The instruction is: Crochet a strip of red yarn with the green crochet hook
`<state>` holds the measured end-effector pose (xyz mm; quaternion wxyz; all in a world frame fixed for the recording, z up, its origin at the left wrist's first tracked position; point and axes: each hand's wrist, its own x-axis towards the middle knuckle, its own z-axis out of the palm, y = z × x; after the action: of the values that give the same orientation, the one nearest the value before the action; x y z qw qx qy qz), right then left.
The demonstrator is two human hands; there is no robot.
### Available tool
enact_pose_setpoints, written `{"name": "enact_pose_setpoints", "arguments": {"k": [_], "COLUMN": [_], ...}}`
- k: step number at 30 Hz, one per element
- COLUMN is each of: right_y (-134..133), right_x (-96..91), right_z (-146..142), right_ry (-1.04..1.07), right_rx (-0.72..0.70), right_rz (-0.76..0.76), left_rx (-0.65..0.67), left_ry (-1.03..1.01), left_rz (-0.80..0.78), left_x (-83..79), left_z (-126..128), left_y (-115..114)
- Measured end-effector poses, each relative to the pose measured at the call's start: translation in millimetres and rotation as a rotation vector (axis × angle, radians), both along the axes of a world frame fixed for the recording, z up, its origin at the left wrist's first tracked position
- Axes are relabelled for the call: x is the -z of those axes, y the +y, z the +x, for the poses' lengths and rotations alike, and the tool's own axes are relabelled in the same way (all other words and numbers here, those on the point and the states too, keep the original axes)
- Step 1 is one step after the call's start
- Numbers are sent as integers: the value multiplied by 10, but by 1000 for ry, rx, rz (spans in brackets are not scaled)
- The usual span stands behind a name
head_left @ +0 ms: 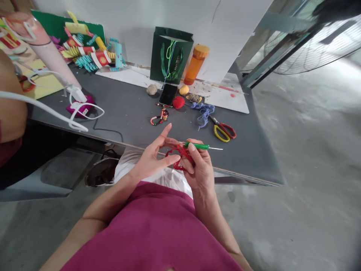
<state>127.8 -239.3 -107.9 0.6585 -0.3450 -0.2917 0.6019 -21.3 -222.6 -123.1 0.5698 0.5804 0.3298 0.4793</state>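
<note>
The right hand (199, 169) grips a green crochet hook (196, 146) firmly, ready to work the red crocheted yarn (180, 155), held just past the table's (126, 124) near edge; the left hand (150, 160) spreads beside it, steadying the yarn, its grip unclear

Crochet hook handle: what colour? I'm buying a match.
The crochet hook handle is bright green, best seen in the head view.
</note>
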Motion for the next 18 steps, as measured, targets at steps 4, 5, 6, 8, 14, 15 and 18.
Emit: {"name": "enact_pose_setpoints", "arguments": {"k": [4,5,6,8,14,15,18], "right_y": [-5,-8,-12,-19,-11,-5,11], "right_x": [38,44,48,51,52,56,68], "right_z": [8,11,14,18,16,15,8], "right_ry": [-80,-100,-116,-135,-83,-63,-45], "right_rx": [38,36,32,19,-50,-53,-38], "right_rz": [-2,-1,0,-1,2,7,11], "left_rx": [35,38,44,53,123,139,141], "left_ry": [-265,-301,-328,-373,-486,-495,-495], "left_rz": [-183,-212,-238,-279,-449,-475,-489], "left_x": [15,12,6,-13,-28,-21,3], "left_z": [36,32,25,10,-21,-22,-14], "left_y": [19,22,23,23,24,26,30]}}
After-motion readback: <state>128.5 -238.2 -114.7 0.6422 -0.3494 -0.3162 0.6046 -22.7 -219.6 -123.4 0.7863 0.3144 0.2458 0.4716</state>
